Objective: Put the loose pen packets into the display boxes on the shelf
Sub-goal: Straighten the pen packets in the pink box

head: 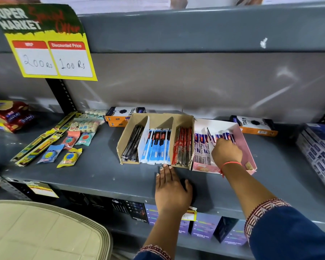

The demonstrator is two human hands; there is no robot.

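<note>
Right hand point(226, 153) grips, seemingly, blurred-label pen packets point(224, 136) in pink box point(249, 152).

Printed on yellow hanging price card point(45, 44): "SUPER MARKET", "MRP 200 Rs", "Discounted Price 100 Rs". On red pen packets point(183, 145): "Classic". On black-and-orange carton point(125, 114): "TRIO".

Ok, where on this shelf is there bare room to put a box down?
Bare grey metal shelf lies along the front edge, between the round toy packets and the left hand. From the brown cardboard display box to the pink display box it's crowded.
</note>
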